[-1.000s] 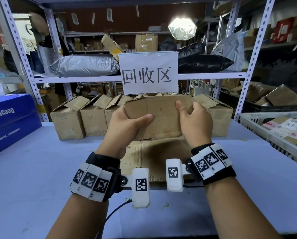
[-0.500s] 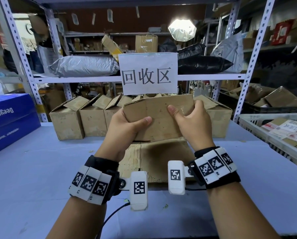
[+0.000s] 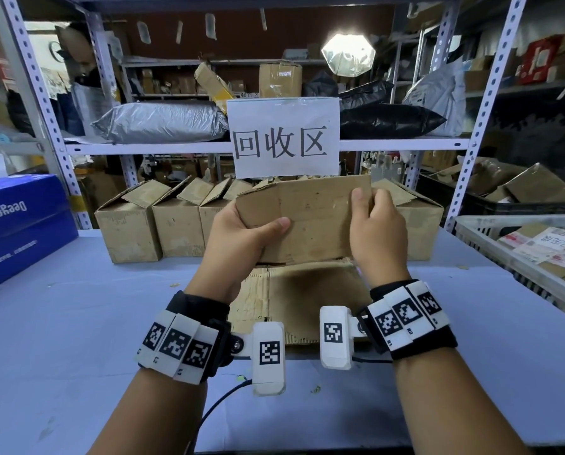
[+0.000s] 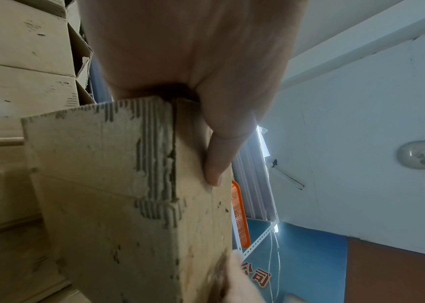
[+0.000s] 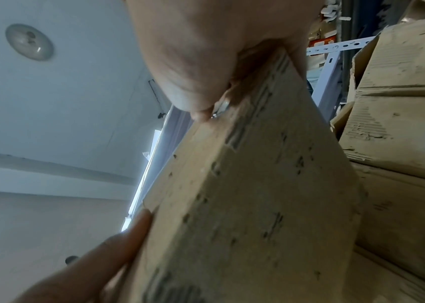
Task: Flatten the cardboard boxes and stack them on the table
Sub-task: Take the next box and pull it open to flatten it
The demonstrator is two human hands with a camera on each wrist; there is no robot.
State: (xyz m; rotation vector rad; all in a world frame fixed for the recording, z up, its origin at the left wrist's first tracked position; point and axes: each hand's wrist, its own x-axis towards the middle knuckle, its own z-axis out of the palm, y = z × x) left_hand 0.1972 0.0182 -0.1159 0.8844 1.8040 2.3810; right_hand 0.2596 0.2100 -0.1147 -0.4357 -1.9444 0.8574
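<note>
Above blue table point(image 3: 77, 323), both hands clamped on cardboard box point(image 3: 307, 218); warehouse shelving point(image 3: 143, 147) behind.

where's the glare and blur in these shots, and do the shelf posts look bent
Head view: round studio lamp blows out white; grey perforated shelf posts splay outward. Left wrist view: sharp on the brown cardboard box, blurred right hand at the bottom. Right wrist view: soft overall.

Worn brown cardboard box point(image 3: 307, 218) held upright above flattened cardboard point(image 3: 307, 297).
</note>
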